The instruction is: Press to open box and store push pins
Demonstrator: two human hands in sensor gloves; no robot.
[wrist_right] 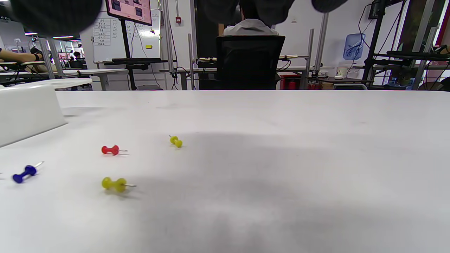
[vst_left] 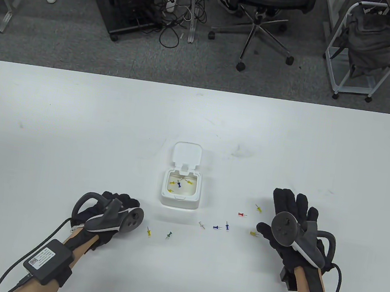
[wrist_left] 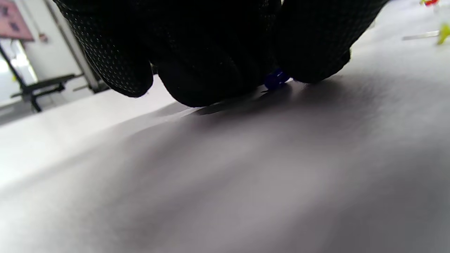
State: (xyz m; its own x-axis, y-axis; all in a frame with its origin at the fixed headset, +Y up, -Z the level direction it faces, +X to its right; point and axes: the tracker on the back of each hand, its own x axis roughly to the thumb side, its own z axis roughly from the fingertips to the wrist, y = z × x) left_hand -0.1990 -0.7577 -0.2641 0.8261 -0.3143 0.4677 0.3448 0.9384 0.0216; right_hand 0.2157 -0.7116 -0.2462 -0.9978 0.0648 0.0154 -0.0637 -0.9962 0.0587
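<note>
The white box [vst_left: 179, 197] stands open at the table's middle, its lid [vst_left: 187, 154] tipped back, with several push pins inside. My left hand [vst_left: 128, 204] is curled on the table left of the box. In the left wrist view its fingertips [wrist_left: 309, 56] pinch a blue push pin [wrist_left: 276, 78] right at the table surface. My right hand [vst_left: 289, 207] lies spread and empty to the right. Loose pins lie between the hands: yellow [vst_left: 148, 232], green [vst_left: 168, 235], white [vst_left: 202, 225], two blue [vst_left: 217, 227], red [vst_left: 242, 215] and two yellow [vst_left: 258, 208].
The right wrist view shows the box's side [wrist_right: 28, 112], a red pin [wrist_right: 110, 150], two yellow pins [wrist_right: 114, 183] and a blue pin [wrist_right: 24, 173] on the white table [vst_left: 75, 118]. Chairs, a cart and cables stand beyond the far edge.
</note>
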